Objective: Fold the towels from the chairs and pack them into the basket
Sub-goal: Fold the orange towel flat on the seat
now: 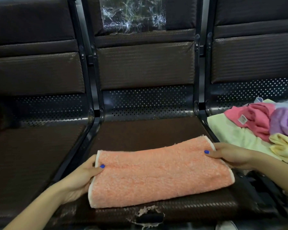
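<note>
We pinch the folded orange towel (158, 173) on the middle chair seat (145, 130), left hand (83, 176) and right hand (231, 155) grasping its ends; unfolded towels (256, 130) heap rightward.

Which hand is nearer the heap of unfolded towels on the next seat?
Right. The right hand pinches the orange towel at its right end, beside the towel heap on the neighbouring seat. The left hand grips the towel's opposite end, farther from the heap.
</note>
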Demonstrator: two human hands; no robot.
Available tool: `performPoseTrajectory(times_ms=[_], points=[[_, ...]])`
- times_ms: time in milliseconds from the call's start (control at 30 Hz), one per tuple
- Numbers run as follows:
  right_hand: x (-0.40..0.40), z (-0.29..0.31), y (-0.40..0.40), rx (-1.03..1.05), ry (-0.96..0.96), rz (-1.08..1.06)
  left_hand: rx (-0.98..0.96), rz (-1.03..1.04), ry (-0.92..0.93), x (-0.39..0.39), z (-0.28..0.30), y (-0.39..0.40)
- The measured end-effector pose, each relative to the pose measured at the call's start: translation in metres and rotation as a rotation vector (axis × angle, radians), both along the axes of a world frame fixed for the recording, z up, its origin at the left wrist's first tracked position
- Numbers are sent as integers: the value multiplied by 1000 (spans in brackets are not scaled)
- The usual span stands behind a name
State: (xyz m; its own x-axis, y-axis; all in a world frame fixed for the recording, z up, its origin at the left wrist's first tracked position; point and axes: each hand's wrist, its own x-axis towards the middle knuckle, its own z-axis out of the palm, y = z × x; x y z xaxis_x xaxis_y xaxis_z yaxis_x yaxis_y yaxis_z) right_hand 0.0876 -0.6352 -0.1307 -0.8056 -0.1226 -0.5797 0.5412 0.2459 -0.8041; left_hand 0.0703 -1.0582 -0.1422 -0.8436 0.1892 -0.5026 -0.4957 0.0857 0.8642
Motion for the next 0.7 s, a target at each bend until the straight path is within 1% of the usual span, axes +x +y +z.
performPoseTrajectory(times_ms=[33, 67, 133, 200, 333, 533, 600, 700], points=[[-4, -2, -1, 43, 35, -47, 6, 3, -2, -4, 2, 6], [-8, -5, -2, 87, 52, -65, -28, 27, 3, -8, 4, 10], [-12, -13, -5, 191, 44, -13, -89, 33, -9, -13, 6, 18], [-13, -15, -7, 260, 21, 51, -149, -6, -39, -14, 3, 20], [-17, -12, -6, 247, -12, 67, -206, -14, -123, -11, 3, 11], [-13, -5, -1, 138, -23, 75, -203, -5, -146, -8, 10, 4], [-11, -7, 0, 176, -6, 114, -231, -41, -154, -6, 8, 4], [-10, -14, 2, 285, 2, 200, -245, -132, -173, -3, 6, 4]])
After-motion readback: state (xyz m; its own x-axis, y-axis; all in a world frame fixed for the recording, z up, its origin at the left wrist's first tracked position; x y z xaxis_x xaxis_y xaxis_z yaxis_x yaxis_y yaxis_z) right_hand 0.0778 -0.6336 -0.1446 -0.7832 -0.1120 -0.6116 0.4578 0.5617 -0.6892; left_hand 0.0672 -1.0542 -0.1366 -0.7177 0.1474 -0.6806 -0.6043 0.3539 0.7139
